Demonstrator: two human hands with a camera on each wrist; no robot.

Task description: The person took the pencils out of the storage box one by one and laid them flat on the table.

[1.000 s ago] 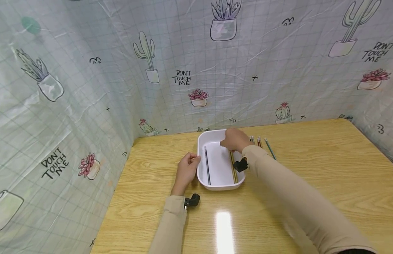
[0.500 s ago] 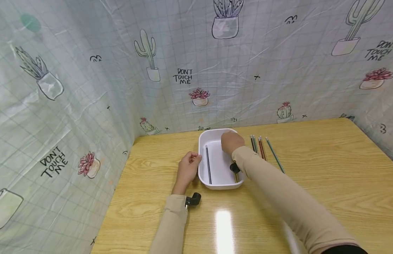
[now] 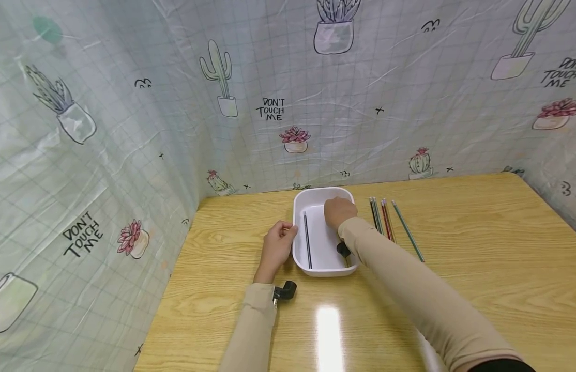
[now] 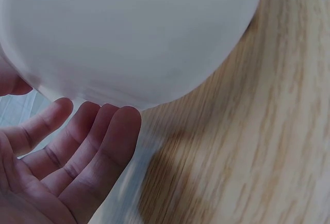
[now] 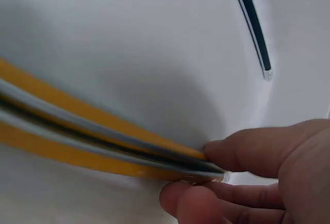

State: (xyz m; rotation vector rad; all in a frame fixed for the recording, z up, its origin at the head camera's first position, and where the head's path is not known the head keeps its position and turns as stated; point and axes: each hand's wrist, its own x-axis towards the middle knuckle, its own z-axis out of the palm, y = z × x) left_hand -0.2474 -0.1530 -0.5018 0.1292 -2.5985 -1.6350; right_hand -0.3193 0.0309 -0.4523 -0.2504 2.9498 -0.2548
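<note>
My left hand (image 3: 276, 245) holds the left side of a white plastic tray (image 3: 323, 273); in the left wrist view several fingertips (image 4: 126, 123) rest against its outer wall. Inside the tray, my right hand (image 3: 339, 213) pinches the far ends of yellow-and-black striped pencils (image 5: 103, 131) between thumb and fingers. They lie along the tray's right side, mostly hidden by the hand and sleeve in the head view. One dark pencil (image 3: 307, 240) lies lengthwise on the tray's left side, its end also showing in the right wrist view.
Right of the tray on the wooden table (image 3: 479, 232) lie dark and green pencils (image 3: 376, 214), reddish pencils (image 3: 388, 219) and a separate teal pencil (image 3: 408, 231). A patterned cloth (image 3: 251, 150) hangs behind the table and along the left.
My right hand has moved slightly down inside the tray, covering more of the yellow pencils. More of the pencils on the table now show. My left hand stays at the tray's side.
</note>
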